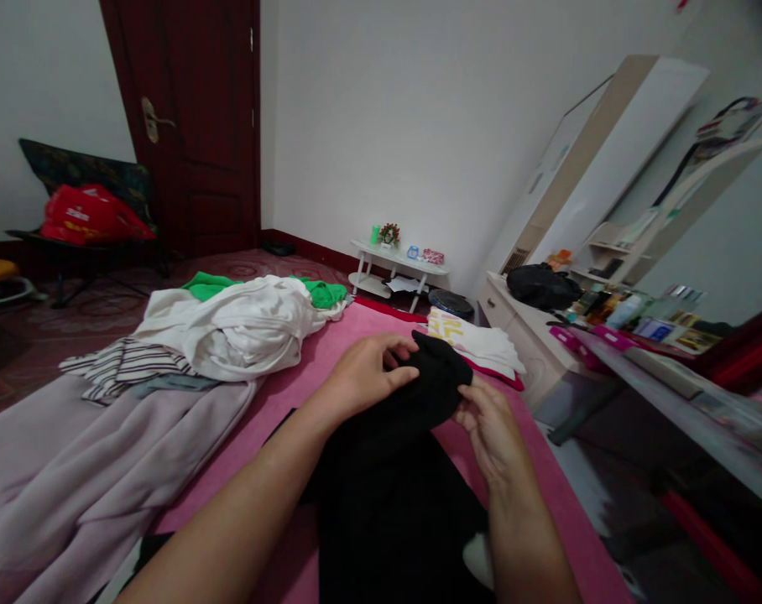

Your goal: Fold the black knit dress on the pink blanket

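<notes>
A black garment [387, 486] lies on the pink bedspread [293, 386] in front of me, its far end lifted. My left hand [365, 373] is closed over the top of that raised end, fingers curled on the cloth. My right hand [491, 428] grips the same bunched black fabric from the right side, fingers pinched into it. Both forearms reach in from the bottom of the view.
A pile of white and green clothes [242, 323] and a striped piece [126, 365] lie at the left, a lilac blanket [85, 470] below them. Folded white clothes [482, 340] sit beyond my hands. A cluttered dresser [538, 335] stands right; a dark door [198, 126] is behind.
</notes>
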{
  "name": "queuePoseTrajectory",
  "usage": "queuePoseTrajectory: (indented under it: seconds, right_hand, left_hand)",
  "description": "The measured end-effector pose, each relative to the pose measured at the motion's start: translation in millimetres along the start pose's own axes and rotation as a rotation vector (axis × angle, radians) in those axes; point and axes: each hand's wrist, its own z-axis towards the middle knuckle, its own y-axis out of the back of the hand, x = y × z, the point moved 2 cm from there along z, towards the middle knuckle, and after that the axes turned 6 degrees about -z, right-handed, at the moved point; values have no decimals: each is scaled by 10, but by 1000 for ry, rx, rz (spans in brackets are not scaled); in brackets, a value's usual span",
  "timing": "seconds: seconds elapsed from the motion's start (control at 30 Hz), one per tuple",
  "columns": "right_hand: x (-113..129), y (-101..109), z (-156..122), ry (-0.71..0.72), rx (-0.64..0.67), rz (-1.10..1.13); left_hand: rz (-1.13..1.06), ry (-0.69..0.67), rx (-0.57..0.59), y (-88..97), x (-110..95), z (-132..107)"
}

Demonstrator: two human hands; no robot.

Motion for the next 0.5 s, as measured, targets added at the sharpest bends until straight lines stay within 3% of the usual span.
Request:
queuePoseTrajectory:
  seconds: [0.07,0.2,0.33,0.43,0.5]
  right_hand:
    - [41,-40,-36,-16,8,9]
    - [89,-117,-105,10,14,-65]
    - [111,-58,-77,54,-79,-23]
    - [73,191,62,79,-246,110]
    - [-4,498,183,74,-395,159]
  left_hand:
    - [96,-22,12,23,17,-1]
    - [162,-16,37,-110,92,-23]
    - [-18,-11,-1,-136,134,27]
    - [-250,78,-199,122,224,110]
    - [-455,132,-503,429,350,149]
